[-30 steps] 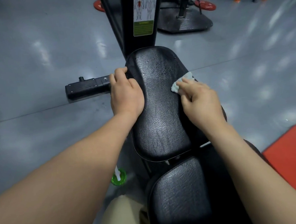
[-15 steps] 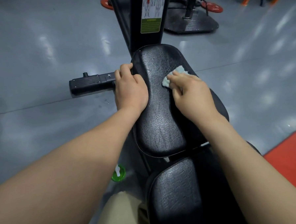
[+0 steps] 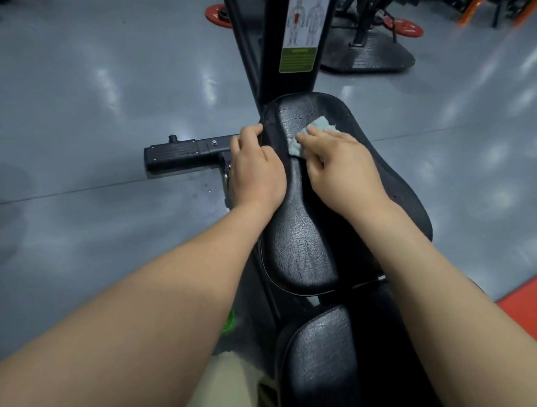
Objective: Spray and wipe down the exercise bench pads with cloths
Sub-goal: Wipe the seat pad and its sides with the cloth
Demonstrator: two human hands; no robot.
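Glossy grey gym floor (image 3: 100, 103) around a black bench. Right hand (image 3: 343, 168) pressing a pale blue cloth (image 3: 316, 129) onto the upper bench pad (image 3: 306, 232), fingers bent over it. Sits now left of centre, across from the pad's right edge a second ago, just beside the left hand (image 3: 256, 169) gripping the left rim. Probably mid-wipe: far end nearly covered, lower pad (image 3: 318, 356) not yet reached.

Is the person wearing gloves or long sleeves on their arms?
No. The left hand and right hand wear no gloves. The left arm and right arm show no sleeves, watch or wristband up to the picture's edge.
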